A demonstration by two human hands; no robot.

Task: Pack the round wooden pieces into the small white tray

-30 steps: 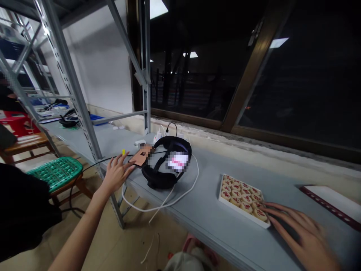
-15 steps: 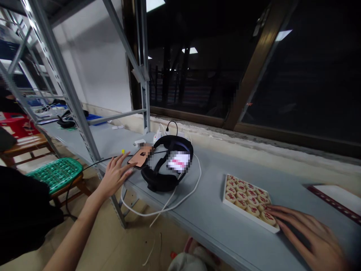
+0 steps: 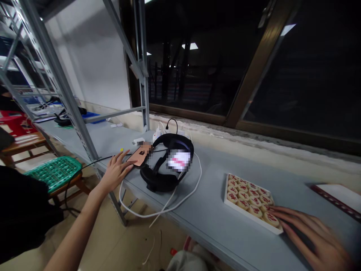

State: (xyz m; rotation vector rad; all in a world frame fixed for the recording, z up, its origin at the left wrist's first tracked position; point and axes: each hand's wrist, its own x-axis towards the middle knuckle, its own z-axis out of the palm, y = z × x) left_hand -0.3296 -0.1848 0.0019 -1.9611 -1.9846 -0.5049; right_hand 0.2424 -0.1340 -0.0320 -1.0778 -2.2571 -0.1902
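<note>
My left hand (image 3: pixel 115 170) lies flat and open on the edge of the grey bench (image 3: pixel 203 210), its fingers touching a copper-coloured phone (image 3: pixel 137 157). A black headset (image 3: pixel 166 162) with a white cable (image 3: pixel 158 210) sits just right of the phone. My right hand (image 3: pixel 313 235) rests open on the bench at the lower right, fingertips against the near corner of a white tray (image 3: pixel 248 214) filled with round wooden chess pieces (image 3: pixel 248 195) marked in red.
A grey metal rack upright (image 3: pixel 70 109) stands by the left hand. A green stool (image 3: pixel 55 171) and a wooden bench are at the left. A red-edged white board (image 3: pixel 338 199) lies at the far right. Dark windows run behind the bench.
Both hands stay where they were, on the phone and by the tray. The view has shifted slightly, so the tray and headset appear a little further right.
</note>
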